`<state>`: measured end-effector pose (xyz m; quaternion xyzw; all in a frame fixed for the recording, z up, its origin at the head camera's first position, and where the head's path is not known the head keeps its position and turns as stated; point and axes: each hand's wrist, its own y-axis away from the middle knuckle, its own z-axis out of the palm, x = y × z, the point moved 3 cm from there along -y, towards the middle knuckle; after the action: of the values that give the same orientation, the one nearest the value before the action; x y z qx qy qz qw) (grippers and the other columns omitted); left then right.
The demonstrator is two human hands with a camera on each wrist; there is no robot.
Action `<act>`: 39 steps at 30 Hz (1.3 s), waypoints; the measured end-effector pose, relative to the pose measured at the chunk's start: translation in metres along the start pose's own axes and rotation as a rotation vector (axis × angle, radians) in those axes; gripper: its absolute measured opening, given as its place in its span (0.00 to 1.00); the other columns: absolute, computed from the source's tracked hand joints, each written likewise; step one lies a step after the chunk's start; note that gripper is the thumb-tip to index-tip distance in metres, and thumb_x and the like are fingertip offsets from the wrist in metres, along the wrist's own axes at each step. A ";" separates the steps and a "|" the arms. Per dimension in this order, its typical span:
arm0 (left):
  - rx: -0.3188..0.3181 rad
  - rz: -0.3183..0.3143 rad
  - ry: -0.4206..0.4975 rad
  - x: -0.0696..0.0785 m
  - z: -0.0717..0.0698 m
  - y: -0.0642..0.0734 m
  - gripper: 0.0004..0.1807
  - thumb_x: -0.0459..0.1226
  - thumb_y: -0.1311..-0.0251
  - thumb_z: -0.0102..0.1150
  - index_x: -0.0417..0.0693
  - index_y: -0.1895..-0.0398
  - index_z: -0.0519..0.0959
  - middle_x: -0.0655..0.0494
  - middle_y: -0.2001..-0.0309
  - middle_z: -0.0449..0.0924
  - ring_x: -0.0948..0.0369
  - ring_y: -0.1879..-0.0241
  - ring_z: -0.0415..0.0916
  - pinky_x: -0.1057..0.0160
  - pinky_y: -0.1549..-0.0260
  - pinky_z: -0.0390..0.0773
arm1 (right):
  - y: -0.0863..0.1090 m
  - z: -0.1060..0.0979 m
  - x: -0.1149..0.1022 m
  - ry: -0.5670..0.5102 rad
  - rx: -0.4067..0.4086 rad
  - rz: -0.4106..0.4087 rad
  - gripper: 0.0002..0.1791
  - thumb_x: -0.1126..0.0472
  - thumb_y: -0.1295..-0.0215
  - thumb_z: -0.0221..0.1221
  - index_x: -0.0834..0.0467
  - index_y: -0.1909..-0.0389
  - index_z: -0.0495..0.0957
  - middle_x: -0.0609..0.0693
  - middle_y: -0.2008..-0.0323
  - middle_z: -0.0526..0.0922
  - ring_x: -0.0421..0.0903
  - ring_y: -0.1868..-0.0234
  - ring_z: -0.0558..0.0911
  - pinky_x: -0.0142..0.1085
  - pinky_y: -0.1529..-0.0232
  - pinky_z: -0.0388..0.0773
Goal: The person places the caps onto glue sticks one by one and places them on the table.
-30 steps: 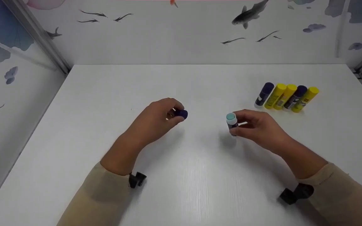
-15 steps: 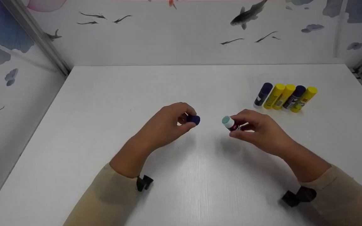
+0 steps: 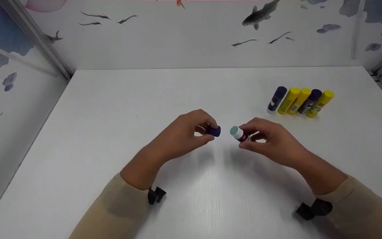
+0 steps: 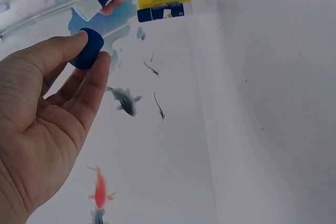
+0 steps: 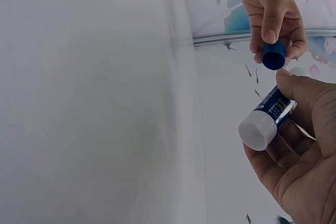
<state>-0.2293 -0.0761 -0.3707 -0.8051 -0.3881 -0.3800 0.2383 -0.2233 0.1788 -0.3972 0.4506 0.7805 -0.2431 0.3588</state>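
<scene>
Between thumb and fingers, my left hand (image 3: 191, 134) pinches a dark blue glue stick cap (image 3: 214, 131). Its hollow end shows in the right wrist view, where the cap (image 5: 273, 56) faces the other hand. My right hand (image 3: 272, 141) grips an uncapped glue stick (image 3: 240, 134) by its dark labelled barrel, tilted with the pale green tip toward the cap. A small gap separates tip and cap, both above the table. In the right wrist view the glue stick (image 5: 268, 119) turns its white base to the camera.
Several capped glue sticks, yellow (image 3: 288, 101) and dark blue (image 3: 277, 99), stand in a row at the table's back right. The white table (image 3: 138, 93) meets a fish-patterned wall panel (image 3: 191, 39) behind. A black wrist camera (image 3: 313, 209) sits at the right sleeve.
My left hand has moved right and slightly nearer with the cap. The glue stick in my right hand has tipped from nearly upright toward the left, and the gap between them has narrowed.
</scene>
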 end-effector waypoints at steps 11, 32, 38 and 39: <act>0.006 0.084 0.022 0.007 0.008 -0.002 0.13 0.30 0.33 0.67 0.49 0.48 0.80 0.60 0.49 0.81 0.68 0.49 0.82 0.71 0.43 0.81 | 0.001 0.004 -0.001 0.019 -0.016 -0.057 0.22 0.62 0.36 0.71 0.43 0.43 0.84 0.39 0.55 0.83 0.41 0.52 0.84 0.29 0.48 0.83; -0.015 0.173 0.032 0.014 0.012 0.001 0.13 0.28 0.34 0.66 0.45 0.49 0.80 0.56 0.49 0.81 0.66 0.49 0.81 0.72 0.44 0.81 | 0.002 0.006 -0.008 0.040 -0.043 -0.110 0.20 0.60 0.36 0.72 0.41 0.45 0.85 0.39 0.58 0.83 0.41 0.56 0.81 0.31 0.52 0.84; -0.039 0.187 0.007 0.016 0.013 0.001 0.12 0.28 0.34 0.67 0.44 0.49 0.82 0.56 0.49 0.82 0.66 0.49 0.80 0.73 0.45 0.81 | 0.004 0.007 -0.009 0.050 -0.037 -0.170 0.21 0.61 0.36 0.72 0.43 0.44 0.85 0.38 0.59 0.83 0.39 0.59 0.81 0.30 0.57 0.83; -0.043 0.191 0.002 0.016 0.013 0.001 0.11 0.29 0.34 0.67 0.44 0.49 0.83 0.56 0.49 0.82 0.65 0.49 0.81 0.73 0.45 0.81 | 0.004 0.007 -0.010 0.053 -0.035 -0.174 0.21 0.61 0.36 0.72 0.43 0.44 0.85 0.38 0.59 0.82 0.39 0.59 0.81 0.30 0.59 0.83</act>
<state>-0.2160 -0.0607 -0.3662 -0.8430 -0.3010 -0.3645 0.2566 -0.2141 0.1706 -0.3940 0.3811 0.8299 -0.2478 0.3234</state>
